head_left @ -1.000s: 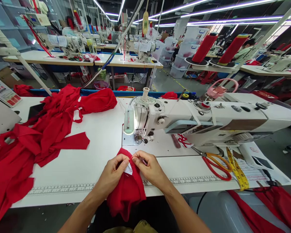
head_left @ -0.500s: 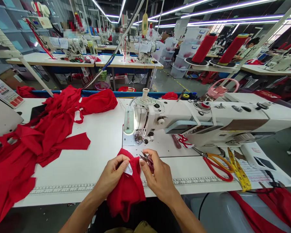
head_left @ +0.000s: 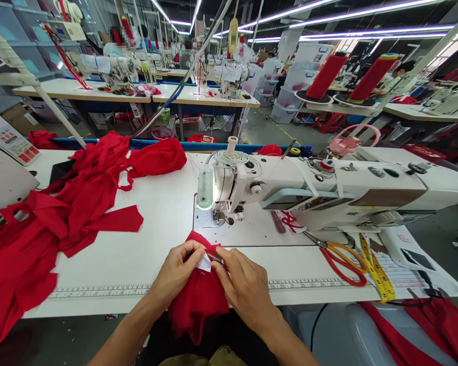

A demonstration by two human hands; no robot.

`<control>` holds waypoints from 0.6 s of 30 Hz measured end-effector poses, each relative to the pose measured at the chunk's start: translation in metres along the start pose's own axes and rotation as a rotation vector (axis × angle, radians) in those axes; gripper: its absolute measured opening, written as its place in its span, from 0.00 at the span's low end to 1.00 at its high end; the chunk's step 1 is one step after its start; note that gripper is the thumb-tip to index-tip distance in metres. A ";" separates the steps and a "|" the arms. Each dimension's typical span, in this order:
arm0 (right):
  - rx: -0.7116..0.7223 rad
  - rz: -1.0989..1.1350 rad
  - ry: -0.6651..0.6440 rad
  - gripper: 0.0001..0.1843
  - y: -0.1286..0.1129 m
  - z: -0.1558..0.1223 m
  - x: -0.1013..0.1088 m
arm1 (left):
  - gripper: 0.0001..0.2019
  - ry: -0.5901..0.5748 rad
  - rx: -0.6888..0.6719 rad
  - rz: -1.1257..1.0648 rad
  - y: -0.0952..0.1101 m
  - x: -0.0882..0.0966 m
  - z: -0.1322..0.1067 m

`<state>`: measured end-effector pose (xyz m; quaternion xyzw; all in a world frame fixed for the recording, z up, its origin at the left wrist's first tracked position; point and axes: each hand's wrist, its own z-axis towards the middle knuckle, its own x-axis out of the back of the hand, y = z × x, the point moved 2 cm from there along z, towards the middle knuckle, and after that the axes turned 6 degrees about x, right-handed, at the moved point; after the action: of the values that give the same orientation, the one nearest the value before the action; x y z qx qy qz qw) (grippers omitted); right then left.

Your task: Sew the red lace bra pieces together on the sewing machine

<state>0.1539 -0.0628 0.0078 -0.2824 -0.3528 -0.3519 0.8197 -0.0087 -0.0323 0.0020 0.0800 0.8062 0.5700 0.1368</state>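
My left hand (head_left: 181, 269) pinches the upper edge of a red fabric piece (head_left: 200, 310), which hangs over the table's front edge toward my lap. A small white label (head_left: 204, 263) shows on the fabric beside my left thumb. My right hand (head_left: 242, 277) is closed round thread snips (head_left: 216, 255), whose blades lie against the fabric close to the label; most of their handle is hidden in my fingers. Just beyond my hands stands a white sewing machine (head_left: 328, 183), its lamp lit over the needle plate (head_left: 204, 217).
A heap of red fabric pieces (head_left: 72, 213) covers the table's left side. Orange-and-red-handled scissors (head_left: 343, 259) and a yellow tape measure (head_left: 377, 272) lie at right. A printed ruler (head_left: 99, 292) runs along the front edge. Red thread cones (head_left: 328, 76) stand behind the machine.
My right hand has moved left and turned, bringing the snips from beside the fabric onto it near the label. My left hand keeps its pinch in nearly the same place.
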 end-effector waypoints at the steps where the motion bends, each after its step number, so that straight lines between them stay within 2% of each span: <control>1: 0.006 0.002 -0.001 0.11 0.000 0.000 0.001 | 0.20 0.000 0.000 0.001 -0.001 0.000 0.000; 11: -0.032 0.064 -0.025 0.11 0.002 0.000 0.001 | 0.19 -0.003 -0.019 0.027 -0.006 0.003 0.001; 18: -0.116 0.247 -0.053 0.09 0.004 0.001 0.001 | 0.20 -0.017 -0.005 0.032 -0.005 0.002 0.000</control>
<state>0.1573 -0.0603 0.0082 -0.3797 -0.3158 -0.2606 0.8296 -0.0105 -0.0330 -0.0033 0.0971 0.8022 0.5735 0.1347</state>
